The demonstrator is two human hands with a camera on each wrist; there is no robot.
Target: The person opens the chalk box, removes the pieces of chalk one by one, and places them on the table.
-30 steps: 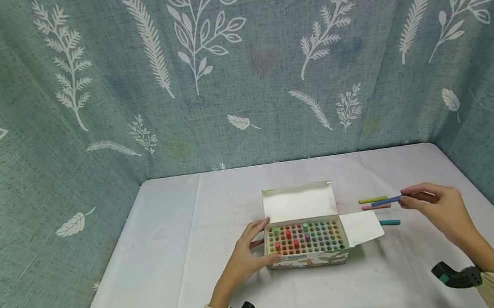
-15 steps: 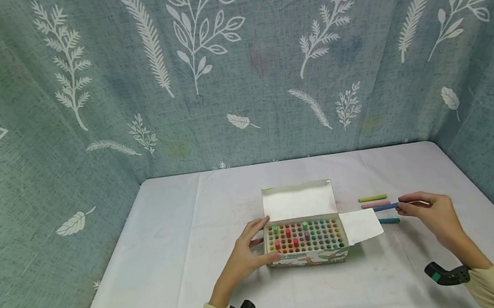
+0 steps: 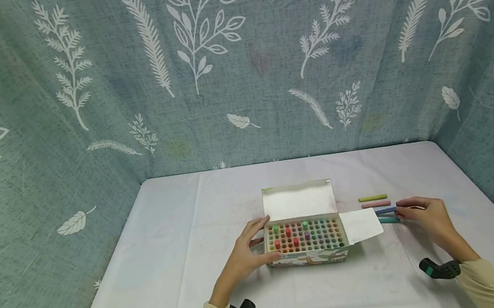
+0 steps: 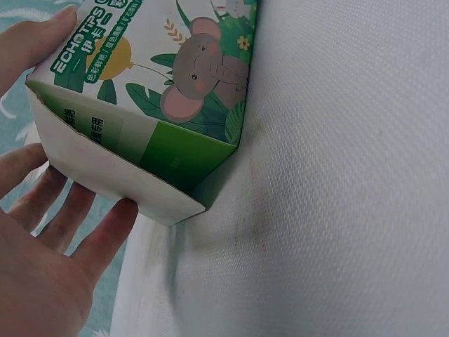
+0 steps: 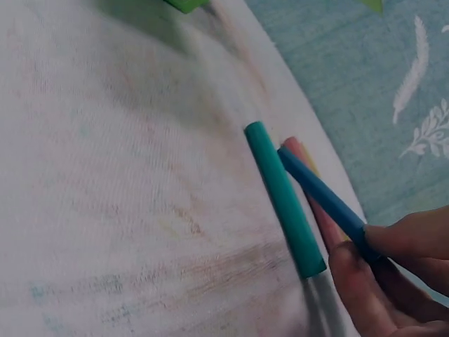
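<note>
My left hand grips the left end of an open chalk box, thumb at the front and fingers toward the back. In the left wrist view, fingertips touch a loose white end flap below the elephant picture. Right of the box, my right hand pinches a blue chalk stick by one end, between thumb and finger. That stick slants low over the cloth, beside a teal chalk stick; whether it touches the cloth I cannot tell. Behind lie a pink chalk stick and a yellow one.
Several red, green and purple chalk sticks stand in the box's holed insert. Its lid is raised at the back, and a white side flap juts right, partly hiding the teal and blue sticks. A patterned curtain surrounds the white-covered table.
My right hand has come down and left with the blue chalk, from above the pink stick to beside the teal one. The left hand and the box have stayed put.
</note>
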